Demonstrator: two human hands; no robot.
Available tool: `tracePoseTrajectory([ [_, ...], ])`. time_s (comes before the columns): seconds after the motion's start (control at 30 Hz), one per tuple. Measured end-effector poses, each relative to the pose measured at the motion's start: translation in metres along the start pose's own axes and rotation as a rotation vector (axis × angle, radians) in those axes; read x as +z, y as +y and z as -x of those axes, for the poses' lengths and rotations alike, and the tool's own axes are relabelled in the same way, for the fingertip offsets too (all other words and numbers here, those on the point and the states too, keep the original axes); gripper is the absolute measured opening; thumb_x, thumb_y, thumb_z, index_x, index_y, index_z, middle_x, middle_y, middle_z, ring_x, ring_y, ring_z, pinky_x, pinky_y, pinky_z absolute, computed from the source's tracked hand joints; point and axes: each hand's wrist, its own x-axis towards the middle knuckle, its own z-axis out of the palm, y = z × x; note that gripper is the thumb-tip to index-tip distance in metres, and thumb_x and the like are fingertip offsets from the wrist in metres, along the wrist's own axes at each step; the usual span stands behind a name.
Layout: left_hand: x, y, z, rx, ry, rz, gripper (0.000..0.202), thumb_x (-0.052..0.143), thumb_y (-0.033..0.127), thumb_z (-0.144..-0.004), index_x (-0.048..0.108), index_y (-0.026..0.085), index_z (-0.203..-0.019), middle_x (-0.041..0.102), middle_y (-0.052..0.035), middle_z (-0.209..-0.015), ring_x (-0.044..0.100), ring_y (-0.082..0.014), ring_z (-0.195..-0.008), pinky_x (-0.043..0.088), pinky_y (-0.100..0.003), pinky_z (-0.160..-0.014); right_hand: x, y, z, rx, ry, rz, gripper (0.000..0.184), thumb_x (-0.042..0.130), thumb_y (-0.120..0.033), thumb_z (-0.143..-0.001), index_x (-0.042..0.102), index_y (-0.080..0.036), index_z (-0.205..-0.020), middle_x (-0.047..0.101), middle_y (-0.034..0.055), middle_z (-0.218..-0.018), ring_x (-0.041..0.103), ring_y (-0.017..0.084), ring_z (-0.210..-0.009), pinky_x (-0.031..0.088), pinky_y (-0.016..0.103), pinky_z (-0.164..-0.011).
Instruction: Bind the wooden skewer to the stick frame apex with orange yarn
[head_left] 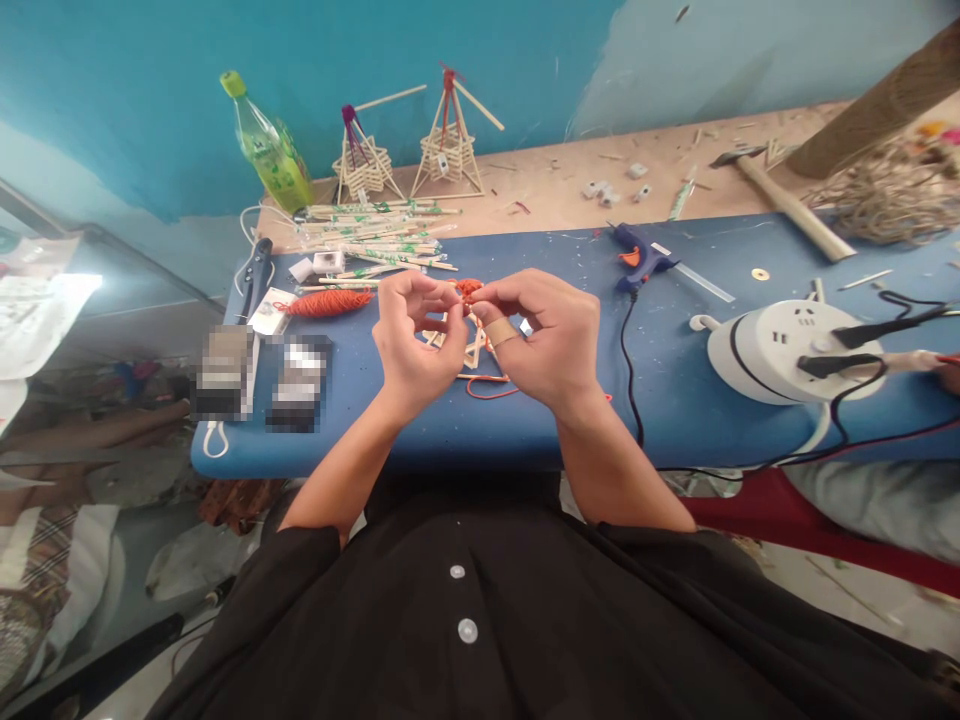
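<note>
Over the blue table (pixel 525 420), my left hand (pixel 412 340) and my right hand (pixel 544 335) meet around a small frame of wooden sticks (pixel 472 350). Both hands pinch orange thread (pixel 470 288) wound at the top of that frame. A loose end of the orange thread (pixel 487 385) trails onto the table below my hands. One finger of my right hand wears a tan bandage. The sticks are largely hidden behind my fingers.
A spool of orange thread (pixel 326 302) and a pile of wrapped chopsticks (pixel 375 235) lie at the back left. Two finished stick towers (pixel 448 145) and a green bottle (pixel 270 150) stand behind. A glue gun (pixel 637 258), a round white power strip (pixel 780 350) and a hammer (pixel 787 205) are at the right.
</note>
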Motion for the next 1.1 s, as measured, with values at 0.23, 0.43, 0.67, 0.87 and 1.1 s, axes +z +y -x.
tracePoseTrajectory([
  [0.23,-0.006,-0.006,-0.008,-0.009,-0.014,-0.094,0.028,0.063,0.044,-0.108,0.042,0.029,-0.118,0.068,0.0004,-0.094,0.066,-0.0117,-0.078,0.045,-0.024,-0.058,0.000,0.005,0.002,0.052,0.078,0.179,0.012,0.070,-0.025,-0.094,0.074,-0.022,-0.083,0.076,0.0030,-0.080,0.066,0.017,-0.069,0.055,0.035,-0.070],
  [0.43,-0.005,-0.011,-0.004,0.027,0.026,-0.081,0.030,0.053,0.050,-0.114,0.033,0.029,-0.106,0.061,0.0022,-0.095,0.035,-0.0079,-0.058,0.038,-0.028,-0.058,0.002,0.011,0.003,0.119,0.007,0.171,0.013,0.063,-0.021,-0.095,0.067,-0.021,-0.083,0.074,0.0019,-0.081,0.062,0.016,-0.070,0.050,0.033,-0.070],
  [0.67,-0.003,-0.010,-0.003,0.031,0.074,-0.010,0.038,0.055,0.050,-0.113,0.027,0.029,-0.099,0.062,0.0027,-0.093,0.027,-0.0085,-0.056,0.034,-0.028,-0.055,0.004,0.012,0.007,0.128,-0.028,0.216,0.012,0.058,-0.022,-0.097,0.062,-0.022,-0.085,0.073,0.0040,-0.086,0.063,0.018,-0.077,0.047,0.036,-0.074],
  [0.87,-0.010,-0.009,-0.005,0.110,0.116,-0.115,0.037,0.066,0.040,-0.106,0.032,0.028,-0.096,0.071,0.0028,-0.093,0.037,-0.0088,-0.056,0.034,-0.030,-0.054,0.001,0.019,0.006,0.106,0.015,0.152,0.008,0.061,-0.023,-0.099,0.066,-0.022,-0.092,0.070,0.0016,-0.084,0.061,0.016,-0.073,0.049,0.035,-0.073],
  [1.1,-0.045,-0.005,0.007,0.098,0.079,-0.260,0.021,0.071,0.023,-0.098,0.051,0.024,-0.093,0.077,0.0016,-0.094,0.050,-0.0062,-0.055,0.040,-0.023,-0.049,-0.022,0.034,0.020,0.222,-0.019,0.094,0.019,0.062,-0.023,-0.095,0.080,-0.021,-0.101,0.073,0.0036,-0.090,0.064,0.017,-0.079,0.049,0.033,-0.071],
])
